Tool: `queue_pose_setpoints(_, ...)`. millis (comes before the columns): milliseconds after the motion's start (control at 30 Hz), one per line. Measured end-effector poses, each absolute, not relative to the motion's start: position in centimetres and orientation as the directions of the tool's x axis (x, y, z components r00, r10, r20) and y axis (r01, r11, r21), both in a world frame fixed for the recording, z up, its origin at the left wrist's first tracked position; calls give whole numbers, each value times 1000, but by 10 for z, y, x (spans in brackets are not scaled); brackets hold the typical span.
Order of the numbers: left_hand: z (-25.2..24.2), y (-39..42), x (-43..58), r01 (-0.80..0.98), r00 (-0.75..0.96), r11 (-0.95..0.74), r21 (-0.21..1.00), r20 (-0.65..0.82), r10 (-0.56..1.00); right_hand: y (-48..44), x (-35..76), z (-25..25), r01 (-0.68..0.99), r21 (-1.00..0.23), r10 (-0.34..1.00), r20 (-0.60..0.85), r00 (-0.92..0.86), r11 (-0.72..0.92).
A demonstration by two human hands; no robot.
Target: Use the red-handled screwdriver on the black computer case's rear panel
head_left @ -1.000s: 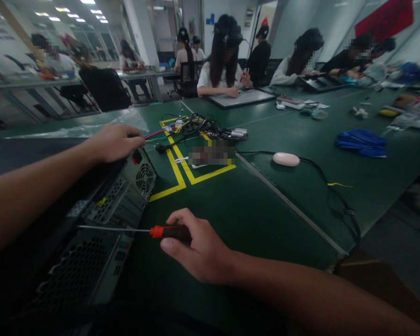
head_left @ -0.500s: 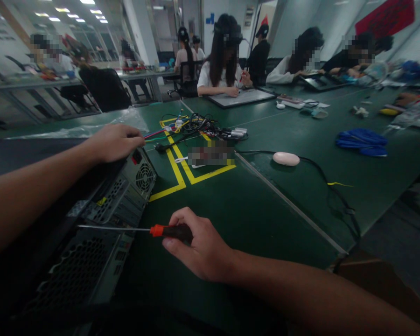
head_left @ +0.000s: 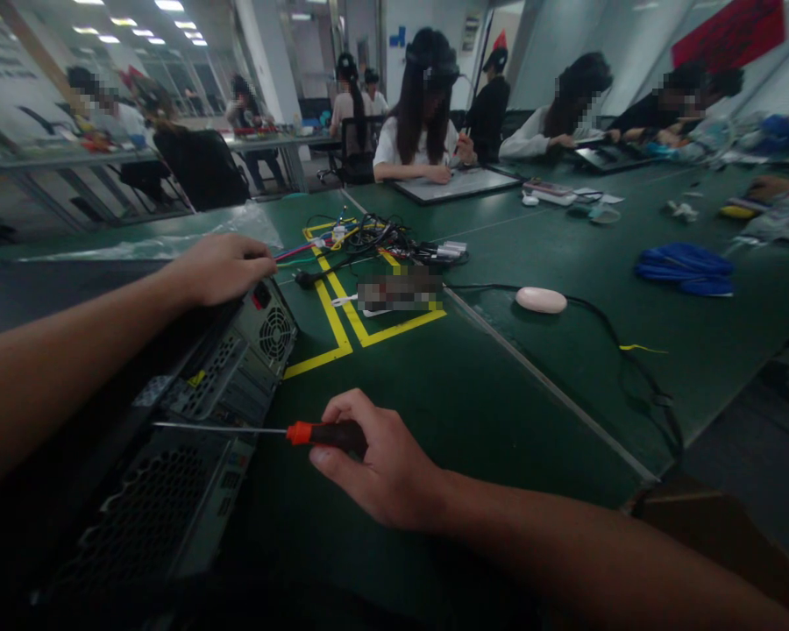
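Plainly, the right hand (head_left: 385, 456) gripped an orange-and-black screwdriver (head_left: 332, 436), broad green tabletop (head_left: 500, 412) beyond it, while the open left hand (head_left: 220, 267) lay at the edge of a black-and-grey metal computer case (head_left: 253, 368).

1. The whole scene lies a touch further right in the view than a second ago.
2. The thumb and forefinger of the right hand (head_left: 391, 464) sit slightly further back along the screwdriver (head_left: 301, 433), though dim light makes this uncertain.
3. Opposite, a person's pale sleeve (head_left: 529, 138) reaches further left.
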State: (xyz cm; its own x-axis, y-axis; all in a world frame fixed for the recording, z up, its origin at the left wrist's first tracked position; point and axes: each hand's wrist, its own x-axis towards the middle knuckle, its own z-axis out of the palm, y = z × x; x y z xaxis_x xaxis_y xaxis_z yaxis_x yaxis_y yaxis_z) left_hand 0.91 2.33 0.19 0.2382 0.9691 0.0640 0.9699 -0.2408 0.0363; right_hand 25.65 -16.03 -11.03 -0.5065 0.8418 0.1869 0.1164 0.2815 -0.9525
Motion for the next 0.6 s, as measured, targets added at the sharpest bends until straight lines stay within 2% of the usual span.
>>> queue_pose_setpoints(233,1,25,7,973,222,-225,45,65,973,-161,257,-111,112,-952,852,198,-484,285)
queue_pose_setpoints(600,1,26,7,973,225,-227,32,62,972,-160,258,-112,117,-911,846,312,-431,395)
